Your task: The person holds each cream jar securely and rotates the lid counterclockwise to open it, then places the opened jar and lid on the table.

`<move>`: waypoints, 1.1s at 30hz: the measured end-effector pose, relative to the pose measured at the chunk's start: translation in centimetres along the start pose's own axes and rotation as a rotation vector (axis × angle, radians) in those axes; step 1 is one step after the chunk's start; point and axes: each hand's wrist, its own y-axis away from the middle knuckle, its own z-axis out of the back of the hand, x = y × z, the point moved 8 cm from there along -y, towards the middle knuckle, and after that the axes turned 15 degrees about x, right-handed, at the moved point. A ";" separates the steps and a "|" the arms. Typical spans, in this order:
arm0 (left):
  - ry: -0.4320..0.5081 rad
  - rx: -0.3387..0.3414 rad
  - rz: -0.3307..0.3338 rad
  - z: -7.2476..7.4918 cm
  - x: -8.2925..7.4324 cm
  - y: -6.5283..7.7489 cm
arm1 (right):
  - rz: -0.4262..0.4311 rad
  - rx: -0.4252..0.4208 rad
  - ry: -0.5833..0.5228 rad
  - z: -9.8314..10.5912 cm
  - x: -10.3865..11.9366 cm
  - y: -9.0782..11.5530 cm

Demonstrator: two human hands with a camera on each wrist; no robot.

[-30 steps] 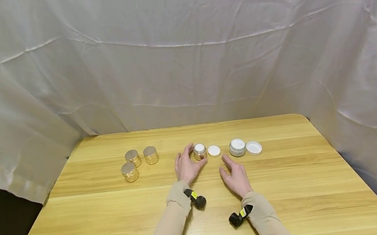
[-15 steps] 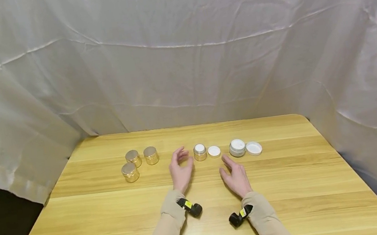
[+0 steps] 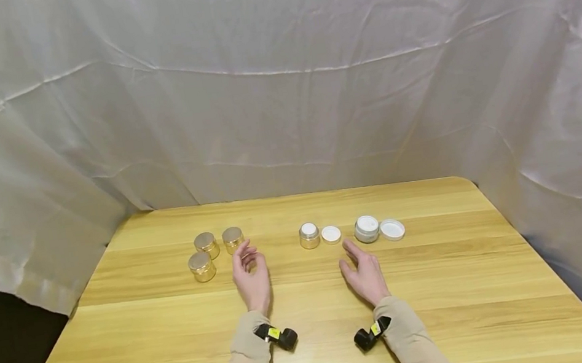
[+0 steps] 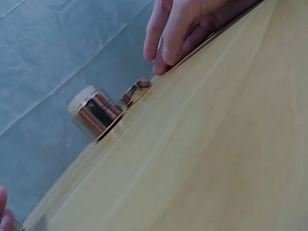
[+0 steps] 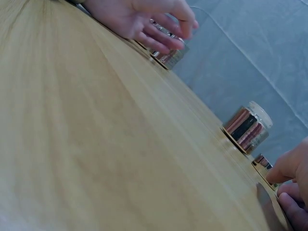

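Over the remote link, I see a lid just right of the opened gold jar, likely placed to keep them paired. Left of that jar, my left hand, loosely curled, holds nothing near lidded gold jars; right of it, my right hand lies relaxed, empty.

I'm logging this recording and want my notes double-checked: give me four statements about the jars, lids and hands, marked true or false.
1. A white-faced lid lies between the uncapped gold jar and the grey jar. True.
2. The right hand is holding the grey jar. False: the grey jar stands on the table, and the hand holds nothing.
3. Three lidded gold jars stand toward the table's left. True.
4. The left hand is closest to the uncapped gold jar. False: it is nearer the lidded ones.
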 end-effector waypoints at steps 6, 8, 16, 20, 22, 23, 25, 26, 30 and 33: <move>-0.095 -0.058 -0.002 0.9 -0.3 0.3 | 0.000 -0.011 0.009 0.2 0.0 0.0; -0.109 -0.058 0.011 1.0 -0.4 0.3 | -0.003 -0.008 0.010 0.1 -0.1 0.0; -0.148 0.012 0.087 0.8 -0.1 0.1 | -0.009 -0.006 0.005 0.1 0.0 0.1; -0.198 0.022 0.101 1.0 0.1 0.0 | -0.002 -0.007 0.013 0.1 0.1 0.0; -0.214 0.023 0.115 1.0 0.2 -0.1 | 0.006 -0.007 0.018 0.0 0.1 0.0; -0.217 0.023 0.117 1.1 0.2 -0.1 | 0.010 -0.009 0.018 0.0 0.1 0.0; -0.220 0.024 0.125 1.1 0.2 -0.2 | 0.016 -0.012 0.016 0.1 0.2 0.0; -0.221 0.026 0.126 1.1 0.3 -0.2 | 0.019 -0.013 0.017 0.1 0.2 0.0; -0.231 0.031 0.132 1.3 0.3 -0.5 | 0.022 -0.013 0.016 0.1 0.2 0.0; -0.244 0.044 0.124 1.5 0.5 -0.8 | 0.018 -0.009 0.017 0.0 0.2 0.0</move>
